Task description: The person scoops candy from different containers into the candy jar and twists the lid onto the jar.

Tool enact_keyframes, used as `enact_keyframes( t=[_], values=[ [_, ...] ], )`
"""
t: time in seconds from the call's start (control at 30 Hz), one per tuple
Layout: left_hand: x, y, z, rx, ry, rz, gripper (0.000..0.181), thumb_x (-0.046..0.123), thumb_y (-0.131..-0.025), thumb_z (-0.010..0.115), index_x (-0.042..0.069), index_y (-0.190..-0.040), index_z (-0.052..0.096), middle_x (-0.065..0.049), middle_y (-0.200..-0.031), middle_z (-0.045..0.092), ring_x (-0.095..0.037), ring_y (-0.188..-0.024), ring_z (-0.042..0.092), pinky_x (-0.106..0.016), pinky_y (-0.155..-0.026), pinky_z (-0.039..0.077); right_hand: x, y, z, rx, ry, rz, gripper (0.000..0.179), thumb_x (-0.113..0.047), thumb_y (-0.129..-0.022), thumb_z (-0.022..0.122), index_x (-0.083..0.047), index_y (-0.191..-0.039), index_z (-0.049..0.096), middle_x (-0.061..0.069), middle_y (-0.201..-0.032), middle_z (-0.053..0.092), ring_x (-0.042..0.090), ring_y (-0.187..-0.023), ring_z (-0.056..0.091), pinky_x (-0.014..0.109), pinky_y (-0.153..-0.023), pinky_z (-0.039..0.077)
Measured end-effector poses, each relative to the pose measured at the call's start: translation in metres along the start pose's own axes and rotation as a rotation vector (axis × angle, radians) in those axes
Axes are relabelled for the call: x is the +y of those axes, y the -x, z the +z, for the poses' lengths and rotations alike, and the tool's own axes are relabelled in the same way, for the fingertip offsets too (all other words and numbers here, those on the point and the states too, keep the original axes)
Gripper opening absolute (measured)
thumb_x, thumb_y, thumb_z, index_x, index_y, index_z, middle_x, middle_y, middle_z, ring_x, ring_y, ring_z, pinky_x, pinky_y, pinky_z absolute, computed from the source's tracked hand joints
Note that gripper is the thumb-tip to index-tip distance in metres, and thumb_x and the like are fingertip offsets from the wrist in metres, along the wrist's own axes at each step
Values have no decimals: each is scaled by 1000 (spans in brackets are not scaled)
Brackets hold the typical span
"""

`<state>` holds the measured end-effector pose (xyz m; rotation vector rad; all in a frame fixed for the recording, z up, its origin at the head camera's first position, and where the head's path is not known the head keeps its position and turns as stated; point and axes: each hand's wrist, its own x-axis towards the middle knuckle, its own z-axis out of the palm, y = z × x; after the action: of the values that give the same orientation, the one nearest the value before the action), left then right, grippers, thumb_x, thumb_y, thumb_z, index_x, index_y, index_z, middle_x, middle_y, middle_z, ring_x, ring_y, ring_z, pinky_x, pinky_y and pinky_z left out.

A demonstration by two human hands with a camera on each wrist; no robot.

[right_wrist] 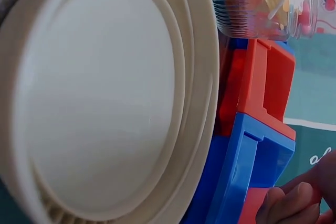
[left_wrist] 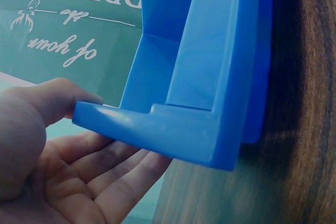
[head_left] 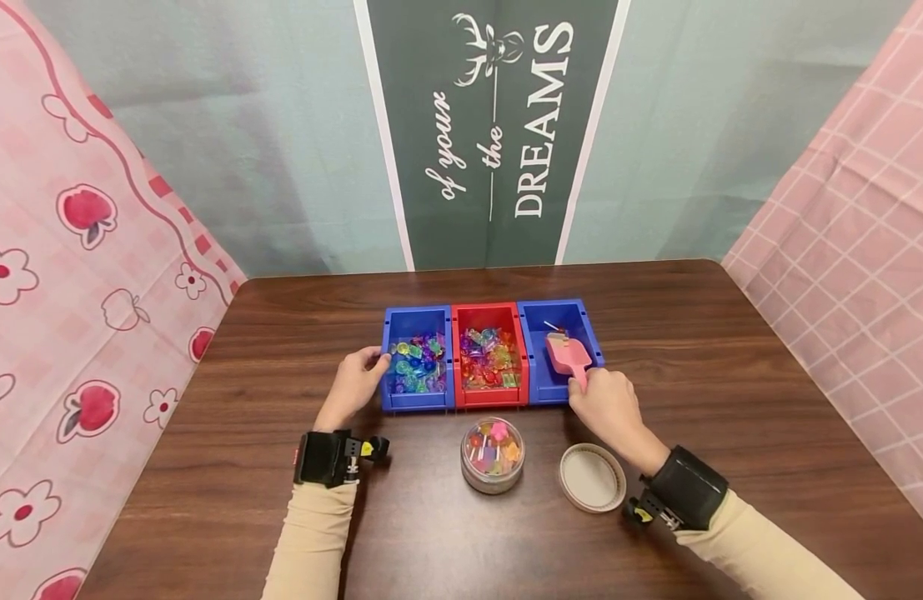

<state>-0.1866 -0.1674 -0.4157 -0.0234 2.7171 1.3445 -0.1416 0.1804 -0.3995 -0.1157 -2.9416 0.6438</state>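
Observation:
At the left blue bin [head_left: 418,402], my left hand [head_left: 353,385] grips the side wall, thumb over the rim and fingers along the outside, as the left wrist view shows. Clear coloured beads or gems [head_left: 416,367] lie in that bin. My right hand [head_left: 609,408] holds a pink scoop [head_left: 569,357] by its handle, over the right blue bin [head_left: 545,392]. A small yellowish piece [head_left: 557,338] shows at the scoop's front edge. Behind it in the bin lies a thin white stick [head_left: 552,326]. In the right wrist view, the fingers [right_wrist: 294,203] curl at the scoop's handle.
Between the blue bins, joined in a row, stands a red bin [head_left: 492,398] with more coloured gems. In front are a clear jar [head_left: 491,483] of small colourful charms and a round cream lid [head_left: 592,479], near my right wrist. Patterned cloths hang around the wooden table [head_left: 416,533].

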Motion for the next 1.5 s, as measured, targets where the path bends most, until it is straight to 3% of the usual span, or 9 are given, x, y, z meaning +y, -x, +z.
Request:
enact_keyframes(
  t=[0.27,0.53,0.73,1.03,1.13,1.33,1.5],
  values=[
    [-1,-1,0,-7,24,-21,43,22,-102,44,-6,-134,49,-27,-131,58,-35,-119,58,-49,-104,47,-5,-7,3,-47,25,31,36,-16,-83,54,-7,-49,44,11,-54,49,30,-54,53,37,-45,40],
    [0,-1,0,-4,20,-14,43,21,-102,45,-7,-134,50,-27,-129,59,-34,-116,60,-48,-102,49,-9,-18,4,-107,81,45,27,-16,-81,54,0,-59,56,26,-71,64,36,-62,59,45,-51,47],
    [1,0,0,0,24,-10,43,21,-102,45,-7,-133,50,-27,-127,60,-34,-114,61,-48,-101,50,-18,-29,0,-170,121,85,25,-17,-81,54,6,-84,64,32,-90,67,40,-74,62,49,-58,52],
    [0,-1,0,4,-4,3,42,20,-101,46,-7,-132,52,-26,-125,62,-32,-111,61,-47,-100,50,-22,-44,3,-205,137,132,37,-19,-82,53,3,-110,61,32,-103,67,43,-86,64,52,-67,54],
    [0,-1,1,5,-15,13,41,20,-101,47,-7,-131,53,-26,-124,63,-32,-110,62,-47,-99,51,-17,-46,7,-193,132,134,34,-19,-82,54,3,-105,64,32,-102,67,43,-85,64,52,-67,54],
    [-1,-1,1,32,-29,56,38,17,-100,48,-9,-126,57,-26,-118,65,-32,-107,63,-47,-97,51,-9,-45,11,-174,109,91,26,-19,-80,54,4,-71,63,35,-94,67,44,-79,64,52,-60,52],
    [-1,-2,1,28,-34,55,38,17,-100,48,-9,-126,56,-26,-119,65,-32,-107,62,-47,-98,51,-7,-46,12,-177,108,62,26,-20,-81,54,2,-68,61,32,-88,67,41,-75,63,50,-57,51]
  ],
)
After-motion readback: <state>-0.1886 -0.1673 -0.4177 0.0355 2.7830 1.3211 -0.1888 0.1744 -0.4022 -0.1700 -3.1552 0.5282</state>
